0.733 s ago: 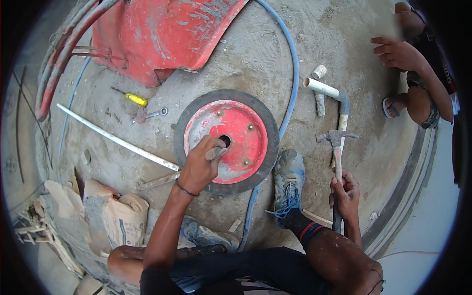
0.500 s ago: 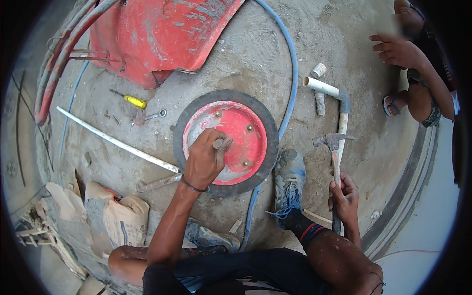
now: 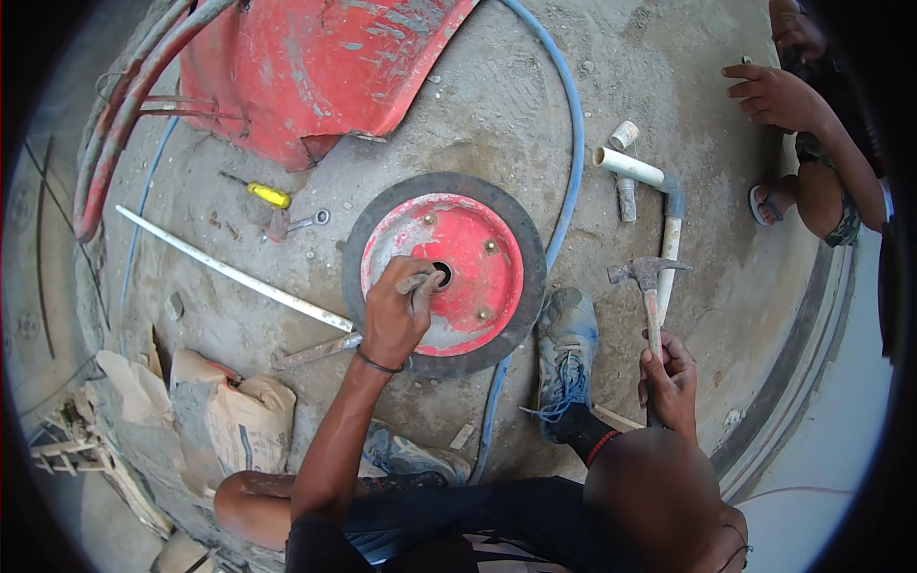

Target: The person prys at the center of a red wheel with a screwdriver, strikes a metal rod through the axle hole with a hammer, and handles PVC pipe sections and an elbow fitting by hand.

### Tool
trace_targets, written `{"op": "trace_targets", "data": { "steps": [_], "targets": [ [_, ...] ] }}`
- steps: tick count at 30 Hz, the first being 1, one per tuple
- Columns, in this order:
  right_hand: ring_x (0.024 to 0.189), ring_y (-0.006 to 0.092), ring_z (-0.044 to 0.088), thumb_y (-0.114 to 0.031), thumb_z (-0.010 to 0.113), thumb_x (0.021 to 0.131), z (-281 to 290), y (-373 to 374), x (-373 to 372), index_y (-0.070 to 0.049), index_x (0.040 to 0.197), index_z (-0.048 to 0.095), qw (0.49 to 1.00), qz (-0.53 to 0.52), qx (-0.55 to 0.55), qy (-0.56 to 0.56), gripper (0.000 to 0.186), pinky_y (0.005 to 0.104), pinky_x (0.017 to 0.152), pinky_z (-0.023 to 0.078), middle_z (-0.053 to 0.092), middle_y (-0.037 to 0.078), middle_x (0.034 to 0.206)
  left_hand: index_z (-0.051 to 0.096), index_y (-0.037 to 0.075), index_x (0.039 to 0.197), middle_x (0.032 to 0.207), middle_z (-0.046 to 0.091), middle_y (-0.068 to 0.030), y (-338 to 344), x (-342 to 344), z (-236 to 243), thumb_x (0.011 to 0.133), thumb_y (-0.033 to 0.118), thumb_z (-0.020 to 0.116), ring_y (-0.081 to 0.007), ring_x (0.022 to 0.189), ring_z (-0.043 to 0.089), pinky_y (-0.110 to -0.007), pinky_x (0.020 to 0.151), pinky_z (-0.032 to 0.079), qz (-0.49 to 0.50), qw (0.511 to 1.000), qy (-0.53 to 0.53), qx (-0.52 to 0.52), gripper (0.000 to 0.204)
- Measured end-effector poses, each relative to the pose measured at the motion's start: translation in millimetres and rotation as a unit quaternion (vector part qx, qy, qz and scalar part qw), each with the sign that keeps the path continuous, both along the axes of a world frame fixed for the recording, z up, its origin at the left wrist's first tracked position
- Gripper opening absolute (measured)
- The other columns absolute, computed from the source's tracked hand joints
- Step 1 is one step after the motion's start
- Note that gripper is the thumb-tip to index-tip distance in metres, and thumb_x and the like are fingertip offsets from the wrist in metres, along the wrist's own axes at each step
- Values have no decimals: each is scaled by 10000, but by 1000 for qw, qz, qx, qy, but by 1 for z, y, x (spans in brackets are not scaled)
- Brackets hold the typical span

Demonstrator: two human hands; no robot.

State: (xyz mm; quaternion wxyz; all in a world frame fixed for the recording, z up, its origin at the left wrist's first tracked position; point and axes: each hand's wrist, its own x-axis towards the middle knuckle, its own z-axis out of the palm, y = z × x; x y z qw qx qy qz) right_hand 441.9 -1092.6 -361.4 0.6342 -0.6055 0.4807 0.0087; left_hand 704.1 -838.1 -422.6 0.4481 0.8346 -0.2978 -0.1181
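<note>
A wheel with a black rubber tyre (image 3: 371,232) and a scuffed red-and-white rim (image 3: 478,286) lies flat on the ground before me. My left hand (image 3: 390,315) is over the rim's left half, fingers closed round a short grey metal rod (image 3: 411,284) whose end pokes out at the top. Just right of those fingers the dark centre hole (image 3: 442,275) of the rim shows. Off to the right, my right hand (image 3: 671,382) grips the handle of a claw hammer (image 3: 650,275), head pointing away from me. The hammer head overlaps a white pipe.
A jointed white pipe (image 3: 630,168) lies beyond the hammer. Left are a yellow screwdriver (image 3: 268,196), a wrench (image 3: 310,221), a white strip (image 3: 234,268) and a paper sack (image 3: 253,425). A red wheelbarrow tray (image 3: 315,72) and blue hose (image 3: 573,124) lie beyond. Another person's hand (image 3: 778,95) shows right.
My left hand has shifted left with the rod, uncovering the rim's centre hole. My right hand and the hammer look almost still. The whole view has shifted slightly.
</note>
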Motion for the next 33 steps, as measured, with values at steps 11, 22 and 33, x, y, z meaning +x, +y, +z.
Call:
{"op": "trace_targets", "data": {
  "steps": [11,22,33],
  "targets": [
    [417,62,454,-164,617,931,3,6,6,11,1177,521,1000,8,-14,15,317,218,360,380,507,-14,637,599,-22,1055,1035,577,-195,-48,-71,-1,782,-79,588,-384,972,612,-428,816,503,183,981,-63,11,280],
    [438,64,472,-161,626,925,2,7,15,32,1201,527,999,-1,-9,32,351,217,360,383,516,-5,661,615,-19,1057,943,624,-167,-37,-61,13,851,-1,639,-315,860,657,-369,757,527,214,976,-38,16,208],
    [669,194,664,5,714,808,10,12,54,-37,1107,374,991,63,90,-75,455,267,475,539,607,201,1058,613,40,970,891,670,-86,-14,-71,17,973,253,554,-199,827,679,-359,760,588,340,590,624,-384,221]
  ]
}}
